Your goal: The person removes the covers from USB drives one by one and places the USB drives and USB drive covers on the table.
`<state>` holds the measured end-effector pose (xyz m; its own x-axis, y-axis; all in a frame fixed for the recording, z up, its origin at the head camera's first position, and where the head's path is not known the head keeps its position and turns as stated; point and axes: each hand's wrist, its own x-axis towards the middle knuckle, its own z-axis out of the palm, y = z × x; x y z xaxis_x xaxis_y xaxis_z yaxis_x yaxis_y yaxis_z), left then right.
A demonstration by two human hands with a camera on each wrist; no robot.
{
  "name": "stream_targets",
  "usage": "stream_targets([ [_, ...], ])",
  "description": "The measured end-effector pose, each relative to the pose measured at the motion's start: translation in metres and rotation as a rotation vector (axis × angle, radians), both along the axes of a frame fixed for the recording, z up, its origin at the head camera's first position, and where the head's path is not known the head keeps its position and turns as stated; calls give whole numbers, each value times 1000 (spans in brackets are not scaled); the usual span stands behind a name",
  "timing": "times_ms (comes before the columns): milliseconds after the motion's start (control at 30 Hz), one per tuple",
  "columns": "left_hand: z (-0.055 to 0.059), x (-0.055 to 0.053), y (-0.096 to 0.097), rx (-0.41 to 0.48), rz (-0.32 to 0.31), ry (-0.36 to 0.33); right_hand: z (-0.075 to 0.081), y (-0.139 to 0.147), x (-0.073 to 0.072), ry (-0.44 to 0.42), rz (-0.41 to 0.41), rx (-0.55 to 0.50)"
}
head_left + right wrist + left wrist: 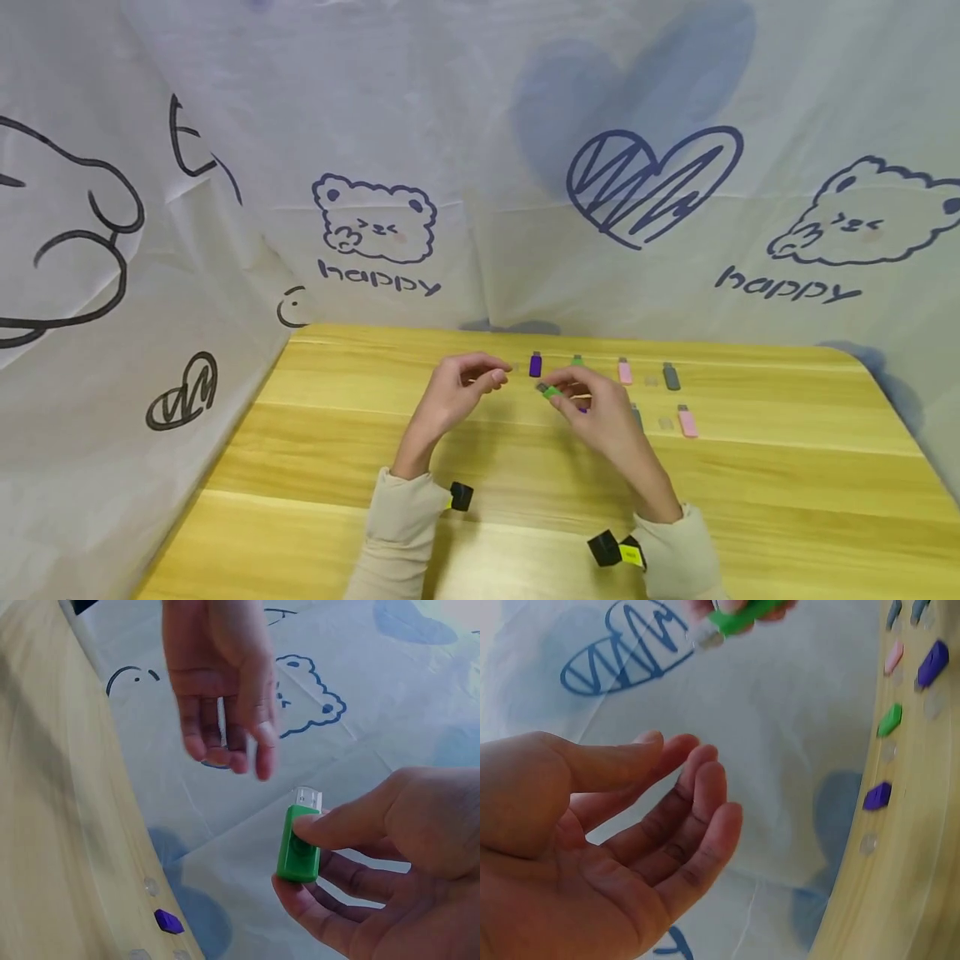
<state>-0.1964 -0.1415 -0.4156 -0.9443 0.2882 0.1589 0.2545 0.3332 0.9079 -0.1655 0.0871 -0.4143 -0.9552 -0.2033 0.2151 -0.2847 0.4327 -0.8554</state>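
Between thumb and fingers my right hand (pixel 600 412) pinches a green USB stick (pixel 298 851), its connector end pointing up in the right wrist view. A clear cap (pixel 307 796) appears to cover that metal connector. My left hand (pixel 453 392) hovers to the left, apart from the stick, with relaxed, slightly bent fingers. Nothing shows between its thumb and fingers in the left wrist view (pixel 630 832). Behind the hands on the table lie a purple USB stick (pixel 535 364) and another green one (pixel 577 360), the latter partly hidden by the right hand.
Rightward on the wooden table (pixel 525 533) are pink sticks (pixel 625 371) and grey sticks (pixel 671 376), with small clear caps (pixel 650 381) beside them. The right hand partly covers a second purple stick (pixel 582 409). White printed cloth (pixel 480 167) hangs behind and to the left.
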Motion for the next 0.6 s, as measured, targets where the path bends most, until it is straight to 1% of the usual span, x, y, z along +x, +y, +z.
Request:
stream_targets([
  [100,2,2,6,2,-35,10,-1,1,0,9,-4,-9],
  [267,1,4,19,41,-71,10,0,4,1,19,-10,-16],
  [433,1,6,28,101,-80,7,1,4,1,6,-14,-67],
  [600,1,7,34,145,-54,2,2,4,2,12,-19,-91],
])
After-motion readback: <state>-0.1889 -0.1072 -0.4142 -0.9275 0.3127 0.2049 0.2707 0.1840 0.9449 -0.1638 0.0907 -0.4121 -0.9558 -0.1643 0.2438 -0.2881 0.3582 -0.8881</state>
